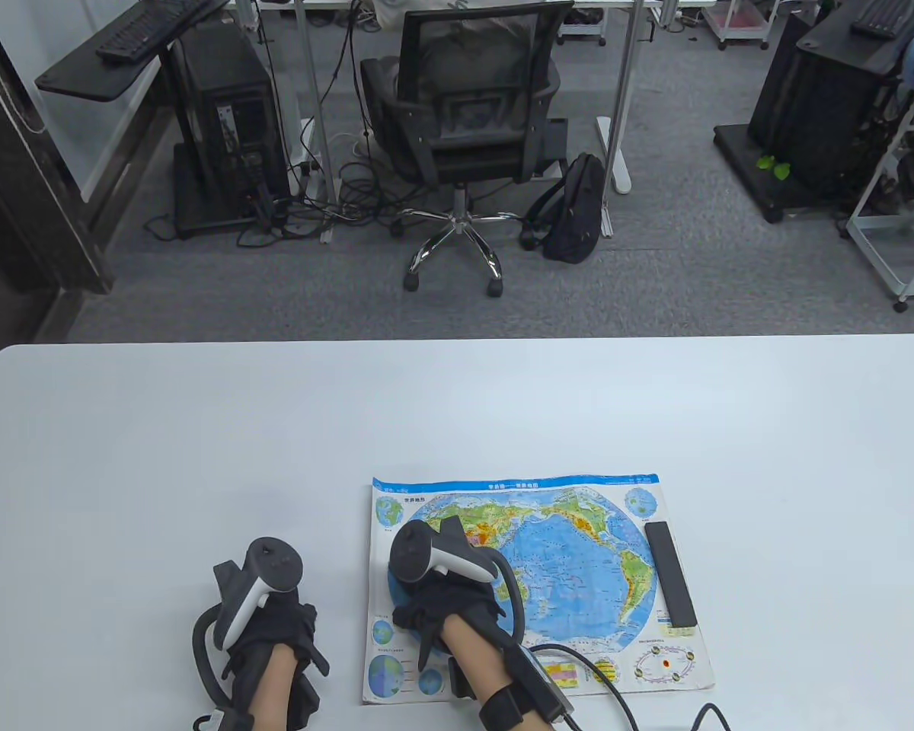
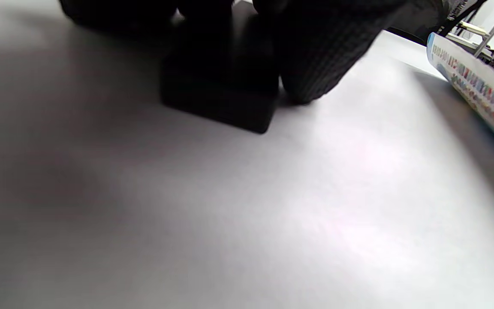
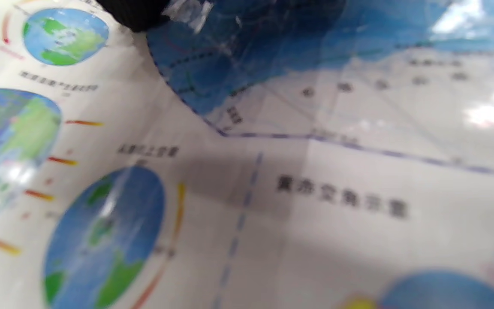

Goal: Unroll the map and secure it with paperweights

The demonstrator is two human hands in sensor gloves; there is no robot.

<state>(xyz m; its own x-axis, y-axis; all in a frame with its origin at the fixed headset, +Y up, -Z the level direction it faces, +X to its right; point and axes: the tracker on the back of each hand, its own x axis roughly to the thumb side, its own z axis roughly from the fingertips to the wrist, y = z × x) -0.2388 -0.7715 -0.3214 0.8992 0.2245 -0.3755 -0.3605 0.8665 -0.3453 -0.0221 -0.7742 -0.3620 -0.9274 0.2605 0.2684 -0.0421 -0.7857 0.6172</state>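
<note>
Glossy paper map (image 1: 533,582) lies unrolled on the white table (image 1: 198,457), a black paperweight (image 1: 670,572) along its right edge. The right hand (image 1: 445,601) presses its left part, hiding it. The left hand (image 1: 274,632) grips a second black paperweight (image 2: 217,92) beside the map; its fingers are blurred.

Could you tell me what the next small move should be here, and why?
Probably the left hand should carry the black paperweight under its fingers onto the map's left edge: the right edge already bears a black bar, while the right hand rests on the left part.
</note>
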